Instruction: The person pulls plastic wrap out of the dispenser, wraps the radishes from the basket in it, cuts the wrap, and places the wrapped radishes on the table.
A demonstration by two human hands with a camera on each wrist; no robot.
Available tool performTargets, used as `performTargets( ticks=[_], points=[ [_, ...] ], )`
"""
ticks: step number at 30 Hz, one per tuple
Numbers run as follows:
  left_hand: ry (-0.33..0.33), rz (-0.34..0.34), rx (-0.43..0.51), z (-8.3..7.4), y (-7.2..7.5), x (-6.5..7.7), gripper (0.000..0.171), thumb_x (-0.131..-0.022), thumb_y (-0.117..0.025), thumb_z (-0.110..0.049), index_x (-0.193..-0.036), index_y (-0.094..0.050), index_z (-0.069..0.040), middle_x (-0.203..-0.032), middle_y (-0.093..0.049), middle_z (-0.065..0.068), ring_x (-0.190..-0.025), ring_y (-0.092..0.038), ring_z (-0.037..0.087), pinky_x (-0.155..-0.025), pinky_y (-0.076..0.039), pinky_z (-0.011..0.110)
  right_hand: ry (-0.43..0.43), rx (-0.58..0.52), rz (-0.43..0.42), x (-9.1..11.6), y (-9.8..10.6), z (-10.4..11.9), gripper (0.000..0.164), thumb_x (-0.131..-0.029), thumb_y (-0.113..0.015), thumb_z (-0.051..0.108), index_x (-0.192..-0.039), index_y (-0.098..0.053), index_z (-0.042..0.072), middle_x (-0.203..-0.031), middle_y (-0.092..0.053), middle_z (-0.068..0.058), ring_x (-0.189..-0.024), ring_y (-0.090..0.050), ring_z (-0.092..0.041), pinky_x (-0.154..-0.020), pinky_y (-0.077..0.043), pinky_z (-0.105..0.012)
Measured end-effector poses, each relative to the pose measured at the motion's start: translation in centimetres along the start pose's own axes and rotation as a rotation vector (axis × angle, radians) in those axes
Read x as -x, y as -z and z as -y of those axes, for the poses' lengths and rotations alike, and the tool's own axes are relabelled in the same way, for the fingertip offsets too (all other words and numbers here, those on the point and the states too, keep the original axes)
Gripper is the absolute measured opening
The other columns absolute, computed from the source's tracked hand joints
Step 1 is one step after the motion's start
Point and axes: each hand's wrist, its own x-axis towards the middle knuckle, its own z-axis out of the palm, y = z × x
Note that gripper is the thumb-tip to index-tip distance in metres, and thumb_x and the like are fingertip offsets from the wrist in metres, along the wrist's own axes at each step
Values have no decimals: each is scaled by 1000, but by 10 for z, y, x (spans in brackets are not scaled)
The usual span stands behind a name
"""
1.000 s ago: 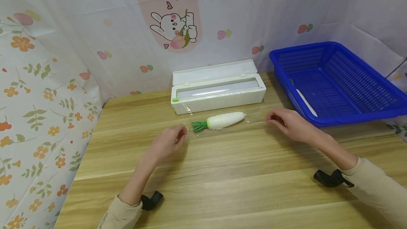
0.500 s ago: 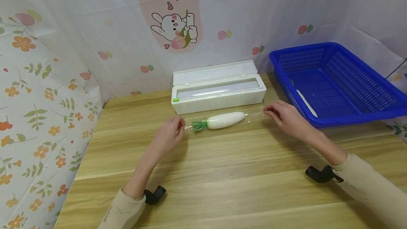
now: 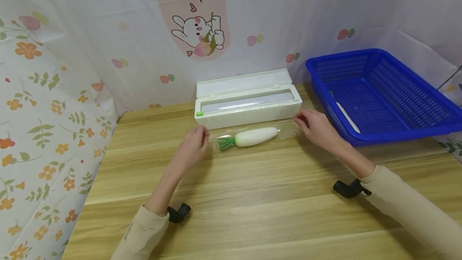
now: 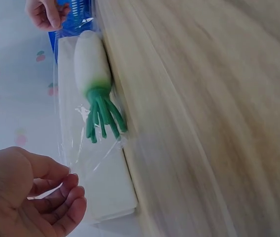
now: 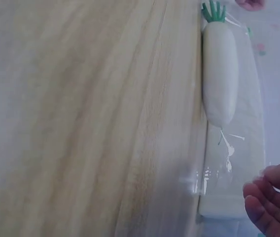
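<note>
A white radish (image 3: 254,137) with short green stalks lies on a clear sheet of plastic wrap (image 3: 286,128), in front of the white box. My left hand (image 3: 190,147) pinches the film's far left corner between thumb and fingertips, just beyond the stalks. At the opposite end, my right hand (image 3: 317,129) pinches the far right corner, close to the box's front. In the left wrist view the film (image 4: 83,160) stretches from the fingertips up past the stalks (image 4: 103,116). Creases shine in the wrap (image 5: 228,153) below the radish's tip in the right wrist view.
Behind the radish stands a white cling film box (image 3: 249,116), lid raised, with a green slider (image 3: 199,113) on its left. A blue basket (image 3: 393,136) at the right holds another white radish (image 3: 348,117). Patterned cloth (image 3: 267,19) hangs behind the wooden table (image 3: 245,212).
Both hands have moved away from me toward the box, drawing up the film's far edge. My right hand has also come inward to the left. The radish stays in place.
</note>
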Motion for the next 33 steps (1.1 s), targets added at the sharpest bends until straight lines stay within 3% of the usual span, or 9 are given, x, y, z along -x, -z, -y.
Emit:
performTargets(
  ticks=[7, 14, 20, 27, 33],
  points=[
    [-32, -17, -10, 9, -5, -8, 5, -99, -56, 2, -98, -57, 7, -86, -58, 13, -80, -54, 27, -72, -50, 38, -96, 1, 59, -7, -7, -5, 7, -97, -64, 1, -93, -67, -4, -84, -65, -16, -79, -62, -32, -74, -49, -49],
    [-17, 9, -10, 15, -9, -15, 4, -96, -58, 5, -98, -61, 6, -89, -62, 15, -81, -58, 27, -73, -53, 37, -146, -6, 108, -13, -12, -9, 9, -96, -64, 1, -93, -69, -6, -80, -64, -15, -71, -58, -28, -66, -46, -42],
    [11, 39, -21, 20, -13, -20, 6, -94, -59, 5, -97, -64, 6, -89, -65, 16, -81, -61, 27, -74, -54, 37, -187, -14, 139, -16, -17, -14, 8, -94, -66, -1, -92, -69, -9, -81, -68, -18, -74, -64, -31, -69, -51, -45],
    [131, 65, 35, 22, -17, -26, 6, -94, -61, 4, -95, -67, 6, -88, -68, 16, -80, -64, 26, -73, -56, 36, -291, -45, 193, -18, -19, -17, 9, -92, -68, 1, -90, -68, -7, -76, -69, -14, -67, -65, -26, -61, -47, -34],
    [241, 34, 105, 23, -20, -28, 3, -93, -65, 2, -91, -67, 4, -85, -68, 14, -77, -63, 24, -70, -54, 34, -392, -37, 220, -19, -22, -17, 14, -92, -72, 7, -92, -67, -7, -72, -70, -11, -62, -67, -22, -55, -42, -30]
  ],
)
